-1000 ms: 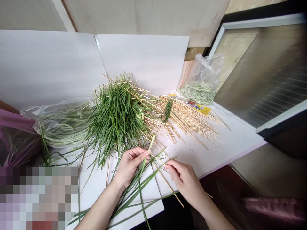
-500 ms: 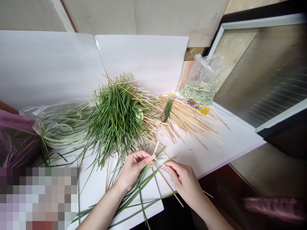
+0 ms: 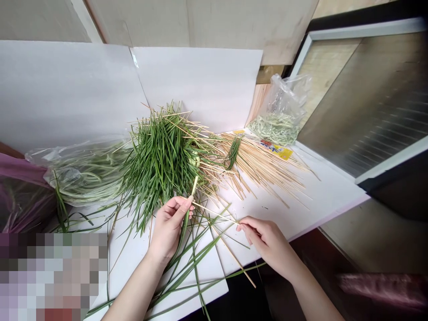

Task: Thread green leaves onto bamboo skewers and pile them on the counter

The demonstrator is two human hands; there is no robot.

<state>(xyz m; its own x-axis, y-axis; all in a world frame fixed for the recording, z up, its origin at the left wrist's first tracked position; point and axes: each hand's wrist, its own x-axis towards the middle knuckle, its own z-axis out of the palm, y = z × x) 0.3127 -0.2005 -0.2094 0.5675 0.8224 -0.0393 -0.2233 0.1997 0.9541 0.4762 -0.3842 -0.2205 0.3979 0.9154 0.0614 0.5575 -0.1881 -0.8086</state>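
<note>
My left hand point(image 3: 169, 227) is closed in a pinch on a garlic chive point(image 3: 195, 185); its pale stem end sticks up past the thumb and its green leaf trails down beneath. A thin bamboo skewer point(image 3: 216, 212) runs from these fingertips across to my right hand point(image 3: 262, 236), which pinches its other end. Whether the skewer pierces the chive is hidden by the left fingers. Loose long green leaves point(image 3: 197, 258) lie below, between the hands. Just behind the left hand rises a big heap of garlic chives on skewers point(image 3: 160, 156).
Bare bamboo skewers point(image 3: 264, 169) lie spread over the white table point(image 3: 334, 191). A clear bag of pale green pieces point(image 3: 277, 120) stands at the back right. Another clear bag point(image 3: 90, 174) holds long stems at left, near purple plastic point(image 3: 20, 169). One skewer point(image 3: 245, 272) overhangs the front edge.
My left hand has moved left and slightly up with the chive. My right hand has shifted a little right, so the hands are farther apart and more of the skewer shows.
</note>
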